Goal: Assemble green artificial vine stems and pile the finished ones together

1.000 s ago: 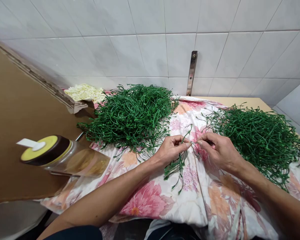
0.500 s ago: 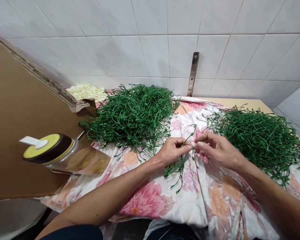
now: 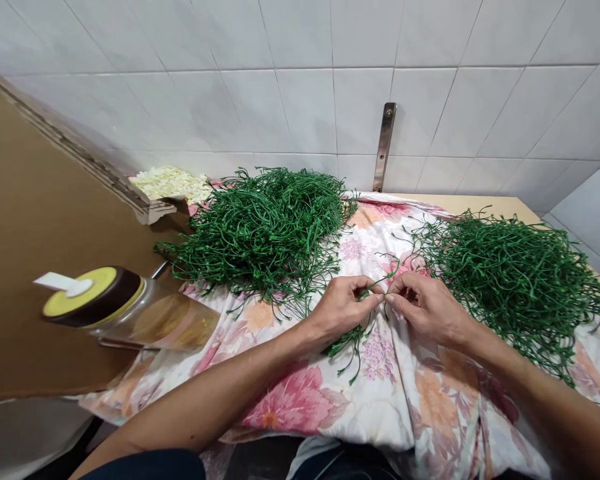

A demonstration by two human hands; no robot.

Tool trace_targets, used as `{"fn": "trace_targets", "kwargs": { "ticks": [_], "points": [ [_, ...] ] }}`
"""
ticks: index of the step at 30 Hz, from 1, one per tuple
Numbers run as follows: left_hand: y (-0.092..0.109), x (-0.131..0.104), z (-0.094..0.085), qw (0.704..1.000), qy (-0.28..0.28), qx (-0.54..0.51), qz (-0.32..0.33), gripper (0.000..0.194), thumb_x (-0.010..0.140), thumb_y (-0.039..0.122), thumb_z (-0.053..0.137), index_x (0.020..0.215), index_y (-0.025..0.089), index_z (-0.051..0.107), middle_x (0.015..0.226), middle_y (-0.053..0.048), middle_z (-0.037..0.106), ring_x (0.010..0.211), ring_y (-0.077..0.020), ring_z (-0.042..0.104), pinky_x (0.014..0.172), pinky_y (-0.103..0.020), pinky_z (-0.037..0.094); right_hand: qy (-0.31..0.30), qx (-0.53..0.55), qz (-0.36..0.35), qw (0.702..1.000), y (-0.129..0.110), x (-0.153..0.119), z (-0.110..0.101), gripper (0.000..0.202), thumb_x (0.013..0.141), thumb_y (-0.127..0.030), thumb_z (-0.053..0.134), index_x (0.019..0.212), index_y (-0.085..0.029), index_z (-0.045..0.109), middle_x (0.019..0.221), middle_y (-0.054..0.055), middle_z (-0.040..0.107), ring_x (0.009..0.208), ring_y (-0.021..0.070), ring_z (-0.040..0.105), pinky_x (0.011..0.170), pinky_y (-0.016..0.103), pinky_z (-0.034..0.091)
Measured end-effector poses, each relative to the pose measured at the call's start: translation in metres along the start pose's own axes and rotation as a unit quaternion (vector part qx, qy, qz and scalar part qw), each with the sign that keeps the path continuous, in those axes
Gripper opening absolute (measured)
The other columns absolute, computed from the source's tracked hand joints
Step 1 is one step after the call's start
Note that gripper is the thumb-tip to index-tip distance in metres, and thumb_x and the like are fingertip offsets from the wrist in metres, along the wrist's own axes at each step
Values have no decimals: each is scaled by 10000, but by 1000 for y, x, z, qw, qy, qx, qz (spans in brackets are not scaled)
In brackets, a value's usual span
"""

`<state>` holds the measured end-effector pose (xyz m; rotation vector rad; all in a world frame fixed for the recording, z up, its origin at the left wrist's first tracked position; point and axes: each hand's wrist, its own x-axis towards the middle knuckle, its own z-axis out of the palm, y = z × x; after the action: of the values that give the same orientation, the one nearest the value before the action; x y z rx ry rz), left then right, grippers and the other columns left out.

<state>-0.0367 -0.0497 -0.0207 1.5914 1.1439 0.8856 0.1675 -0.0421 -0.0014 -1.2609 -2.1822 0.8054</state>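
My left hand [image 3: 347, 303] pinches thin green artificial stems [image 3: 350, 350], whose ends hang below its palm onto the flowered cloth [image 3: 300, 403]. My right hand [image 3: 425, 303] meets it fingertip to fingertip, thumb and forefinger closed in a pinch. What sits between the right fingertips is too small to make out. One stem tip sticks up above the touching fingers. To the left lies a large tangled heap of green stems [image 3: 265, 230]. Another heap of green stems [image 3: 520, 280] lies to the right, beyond my right forearm.
A clear jar with a yellow and brown lid [image 3: 85, 293] stands at the left beside a cardboard box [image 3: 55, 233]. Pale yellow-white small pieces [image 3: 170, 183] are piled behind the left heap. A metal bracket [image 3: 385, 147] is fixed to the tiled wall [image 3: 305, 100].
My right hand has moved slightly left, so its fingertips now touch the left hand's. The left hand still keeps the stems, nearly in place. The view has shifted a little.
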Motion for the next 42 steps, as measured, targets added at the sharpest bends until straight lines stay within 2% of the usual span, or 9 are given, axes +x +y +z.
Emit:
{"fn": "trace_targets", "kwargs": {
  "ticks": [7, 11, 15, 19, 24, 29, 32, 37, 42],
  "points": [
    [4, 1, 0, 999, -32, -42, -2, 279, 840, 386, 670, 803, 118, 737, 712, -34, 649, 662, -130, 525, 625, -244, 374, -109, 155, 36, 981, 5, 1, -11, 192, 950, -353, 588, 866, -184, 624, 745, 11, 655, 649, 148, 598, 605, 263, 439],
    [6, 2, -1, 997, -12, -64, -34, 316, 798, 431, 691, 702, 131, 679, 609, 5, 528, 580, -103, 426, 558, -236, 315, -120, 177, 34, 976, 12, 2, -9, 234, 958, -387, 593, 851, -181, 616, 707, 5, 645, 621, 140, 588, 585, 253, 435],
    [7, 5, -4, 996, -31, -68, -41, 329, 775, 445, 697, 699, 125, 676, 622, 3, 528, 595, -104, 427, 572, -236, 320, -121, 183, 43, 975, 14, 3, -9, 276, 976, -424, 568, 851, -181, 602, 686, -1, 641, 607, 138, 592, 583, 251, 441],
    [7, 4, -3, 996, -42, -60, -44, 333, 801, 441, 669, 722, 118, 676, 632, 7, 525, 600, -103, 428, 570, -234, 313, -109, 153, 31, 982, 12, 4, -12, 333, 984, -459, 552, 821, -174, 608, 693, 4, 626, 614, 135, 564, 586, 251, 428],
    [3, 1, 1, 1000, -15, -23, 0, 305, 845, 402, 635, 709, 130, 661, 642, 10, 539, 613, -106, 442, 578, -234, 315, -143, 137, 20, 980, 7, 2, -13, 355, 991, -481, 540, 811, -181, 604, 692, 3, 637, 630, 140, 581, 598, 257, 422],
    [-1, -2, 2, 999, -12, 17, 26, 294, 882, 385, 612, 788, 127, 717, 702, -17, 631, 653, -127, 503, 613, -238, 360, -83, -21, -21, 996, 2, -2, -5, 198, 939, -354, 616, 848, -182, 650, 721, 8, 643, 643, 142, 542, 609, 270, 371],
    [-2, -2, 3, 1000, -10, 4, 25, 299, 890, 392, 614, 811, 126, 725, 743, -29, 658, 679, -135, 532, 626, -239, 376, -73, -59, -35, 995, 2, -5, 2, 167, 938, -340, 613, 904, -177, 624, 777, 25, 635, 659, 145, 507, 619, 278, 345],
    [-2, 0, 4, 999, -10, -41, 6, 326, 888, 415, 629, 763, 117, 677, 679, -4, 573, 631, -110, 468, 592, -235, 339, -53, -42, -67, 995, 5, -5, 11, 227, 999, -329, 518, 819, -192, 543, 761, 16, 578, 685, 149, 479, 662, 289, 329],
    [2, -1, 4, 999, 8, -43, 16, 347, 892, 415, 630, 690, 135, 598, 632, 26, 460, 599, -91, 377, 567, -233, 295, -86, -26, -59, 994, 4, -4, 9, 306, 1039, -332, 419, 788, -198, 532, 699, -3, 548, 628, 140, 449, 634, 297, 292]
  ]
}}
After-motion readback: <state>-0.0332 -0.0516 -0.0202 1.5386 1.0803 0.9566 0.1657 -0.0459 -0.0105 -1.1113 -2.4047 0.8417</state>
